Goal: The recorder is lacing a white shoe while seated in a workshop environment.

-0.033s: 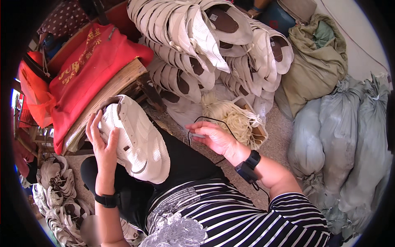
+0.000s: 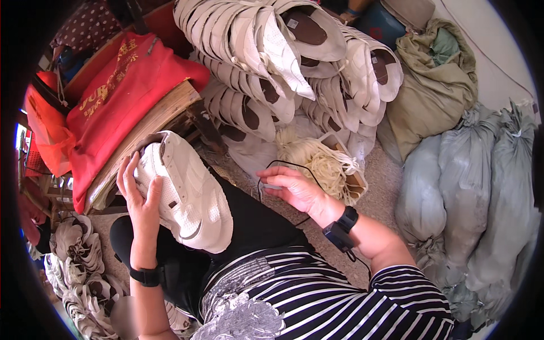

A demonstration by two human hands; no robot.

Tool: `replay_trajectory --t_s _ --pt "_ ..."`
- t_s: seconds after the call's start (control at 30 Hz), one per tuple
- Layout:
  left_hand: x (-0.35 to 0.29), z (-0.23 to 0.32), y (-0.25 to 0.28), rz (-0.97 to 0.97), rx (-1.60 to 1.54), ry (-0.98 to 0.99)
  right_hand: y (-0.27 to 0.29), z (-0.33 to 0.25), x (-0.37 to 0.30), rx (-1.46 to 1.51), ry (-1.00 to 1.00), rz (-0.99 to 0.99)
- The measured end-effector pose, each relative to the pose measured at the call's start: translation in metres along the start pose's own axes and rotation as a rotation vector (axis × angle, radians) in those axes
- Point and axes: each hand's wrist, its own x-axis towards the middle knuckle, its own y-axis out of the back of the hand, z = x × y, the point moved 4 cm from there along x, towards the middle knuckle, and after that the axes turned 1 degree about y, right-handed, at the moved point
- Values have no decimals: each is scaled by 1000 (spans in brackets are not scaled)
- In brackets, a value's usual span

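Note:
A white sneaker upper (image 2: 190,192) with mesh panels and a brown lining rests over my dark-trousered lap. My left hand (image 2: 141,195) grips its side, thumb on the outer face and fingers along the collar end. To the right of the shoe upper, my right hand (image 2: 297,192) hovers apart from it, fingers curled together around something small and greyish that I cannot make out. A thin black cord (image 2: 283,162) loops about the right hand's fingers. Just beyond that hand, a bundle of cream laces (image 2: 314,161) lies in a pale open-topped box (image 2: 362,190).
Several rows of stacked shoe uppers (image 2: 243,42) rise ahead. A wooden bench (image 2: 170,107) with a red cloth bag (image 2: 133,85) stands at left. Grey sacks (image 2: 467,181) and an olive sack (image 2: 436,90) line the right. More uppers (image 2: 90,277) pile up at lower left.

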Motion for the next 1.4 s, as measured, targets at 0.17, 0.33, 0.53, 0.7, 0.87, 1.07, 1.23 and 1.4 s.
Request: replay_trajectory --t_s 0.17,0.33,0.53,0.7,0.87,1.07,1.23,1.4 --pt "0 -3 0 13 5 -14 48 10 16 -395 47 93" --pt "0 -6 0 11 -13 -3 111 -9 46 -569 75 370" --pt "-2 -5 2 9 -9 0 185 -41 96 -1480 488 803" --pt "-8 4 8 10 5 21 164 -41 127 -1784 464 863" --pt "-11 15 15 -18 -7 44 178 -39 153 -1906 428 1045" --pt "-23 44 37 79 118 -114 138 -49 134 -837 289 444" --pt "-34 89 27 -243 -630 -77 -74 -60 12 -845 325 -210" --pt "-55 117 5 -902 -1269 320 -170 -88 -89 -1113 675 -513"
